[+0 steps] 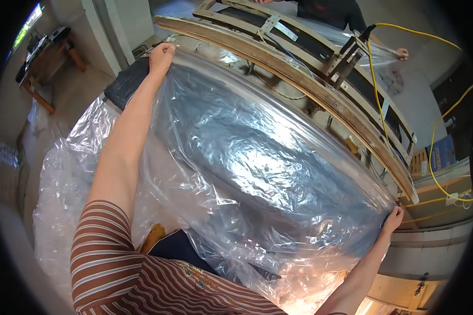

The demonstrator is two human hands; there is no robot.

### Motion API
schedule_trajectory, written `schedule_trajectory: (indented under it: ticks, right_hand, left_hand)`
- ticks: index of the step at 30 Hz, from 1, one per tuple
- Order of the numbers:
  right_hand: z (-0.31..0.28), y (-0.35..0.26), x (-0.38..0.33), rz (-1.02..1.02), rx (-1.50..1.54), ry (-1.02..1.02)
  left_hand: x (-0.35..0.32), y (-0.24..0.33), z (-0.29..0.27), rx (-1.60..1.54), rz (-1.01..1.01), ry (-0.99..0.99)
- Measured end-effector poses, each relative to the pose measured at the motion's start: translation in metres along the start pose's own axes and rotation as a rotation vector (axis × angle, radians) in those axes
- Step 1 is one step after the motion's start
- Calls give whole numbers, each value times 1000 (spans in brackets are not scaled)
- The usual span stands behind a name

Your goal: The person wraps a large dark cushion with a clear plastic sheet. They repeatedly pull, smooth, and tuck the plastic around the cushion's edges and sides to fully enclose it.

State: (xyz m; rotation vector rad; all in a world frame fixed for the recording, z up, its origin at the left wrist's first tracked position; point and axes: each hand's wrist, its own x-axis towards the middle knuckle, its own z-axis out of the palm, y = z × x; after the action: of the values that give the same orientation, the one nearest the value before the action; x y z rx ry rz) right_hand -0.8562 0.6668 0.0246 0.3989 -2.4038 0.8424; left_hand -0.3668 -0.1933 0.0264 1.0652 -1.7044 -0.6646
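Observation:
A wide sheet of clear plastic film stretches between my two hands and hangs in shiny wrinkles toward my body. My left hand pinches its far left corner, the arm reached out long. At the far right end of the same edge, my right hand is closed on the film too. Between them the film's edge runs fairly straight beside a long wooden bar of a frame-like machine. Dark material shows through the film; what it is I cannot tell.
Beyond the bar, another person's hand touches clear film. A yellow cable runs from a metal bracket on the machine. Loose film piles at the left. A wooden table stands farther left, and a blue box sits at right.

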Motion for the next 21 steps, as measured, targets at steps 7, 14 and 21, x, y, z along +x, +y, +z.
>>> schedule_trajectory:
  ticks: [7, 14, 21]
  right_hand:
    - [8, -32, -5, -106, -172, 203]
    - [-6, -21, 6, 47, -263, 292]
    - [7, -28, 1, 9, -85, 286]
  left_hand:
    - [0, 7, 1, 157, -9, 86]
    - [8, 11, 2, 112, -214, -18]
    - [30, -35, -20, -223, -277, 204]
